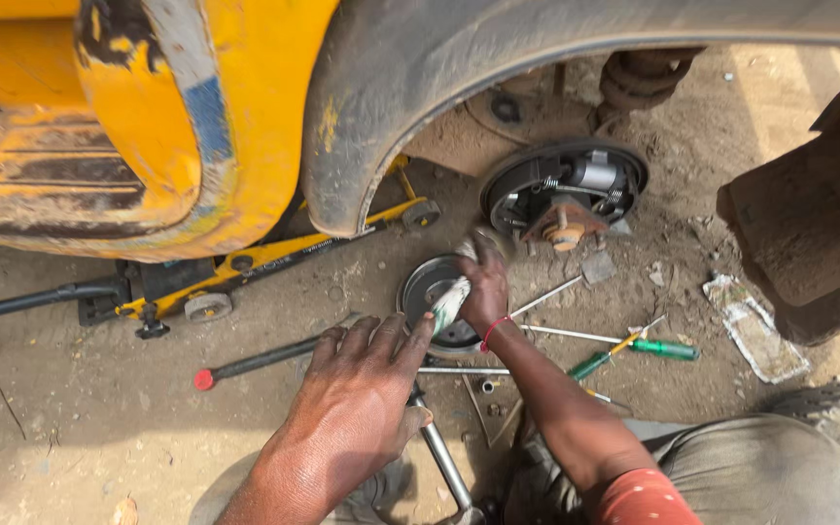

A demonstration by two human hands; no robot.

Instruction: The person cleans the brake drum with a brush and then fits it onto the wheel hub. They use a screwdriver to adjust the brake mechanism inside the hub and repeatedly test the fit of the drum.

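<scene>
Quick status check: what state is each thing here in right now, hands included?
Brake drum: off the hub, lying on the ground.
Rag: held in the right hand, pressed on the drum.
Right hand: grip shut on rag.
Left hand: open, fingers spread, near the drum's edge.
Wheel hub: wheel off, brake shoes and springs exposed.
Yellow floor jack: under the vehicle.
Green screwdriver: lying loose on the ground.
</scene>
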